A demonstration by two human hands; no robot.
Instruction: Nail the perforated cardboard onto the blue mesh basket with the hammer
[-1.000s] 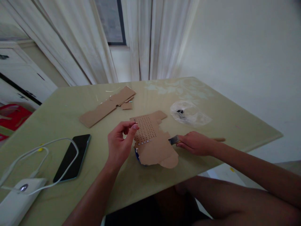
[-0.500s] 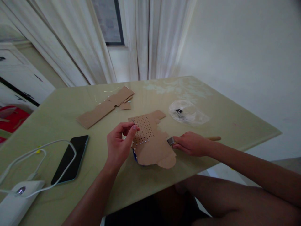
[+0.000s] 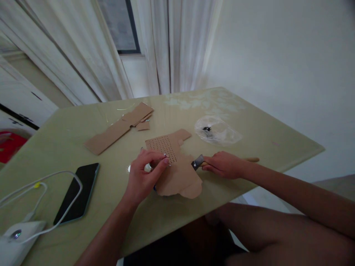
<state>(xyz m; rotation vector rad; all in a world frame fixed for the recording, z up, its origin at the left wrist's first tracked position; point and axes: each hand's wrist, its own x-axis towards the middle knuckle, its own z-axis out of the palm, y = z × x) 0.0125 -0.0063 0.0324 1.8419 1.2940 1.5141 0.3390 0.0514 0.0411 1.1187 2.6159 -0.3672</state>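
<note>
1. Cardboard sheet [image 3: 177, 173], cut to an odd outline and punched with a grid of small holes, lies flat near the front edge of the table [image 3: 249, 147], with something blue just peeping out beneath its near-left corner

2. Left hand [image 3: 144, 177] rests at the sheet's left side, fingers curled with thumb and forefinger pinched together at the lower rows of holes; what they pinch is too small to tell, though a small pale round thing shows just beside the knuckles

3. Right hand [image 3: 222, 165] lies on the table at the sheet's right edge, fingers closed round a wooden-handled tool [image 3: 199, 162] whose dark metal head touches or nearly touches the cardboard; the handle's end sticks out past the wrist

4. Clear plastic bag [image 3: 216, 133] with a few small dark pieces inside sits beyond the right hand, well apart from the sheet

5. Cardboard offcuts [image 3: 119, 127] lie further back to the left, and a dark phone [image 3: 76, 194] sits on the near left with a white cable [image 3: 41, 183] looping over it towards a white charger [image 3: 13, 240]

6. Risk, as I judge it: the sheet is loose and light and seems to sit on the blue thing, so a push from the tool could slide or tip it and throw the pinching fingers off their hole

7. Metal head and fingertips work close together across the sheet, so a slip of the tool could catch the left hand, and a dropped small piece might roll off the near edge
</note>
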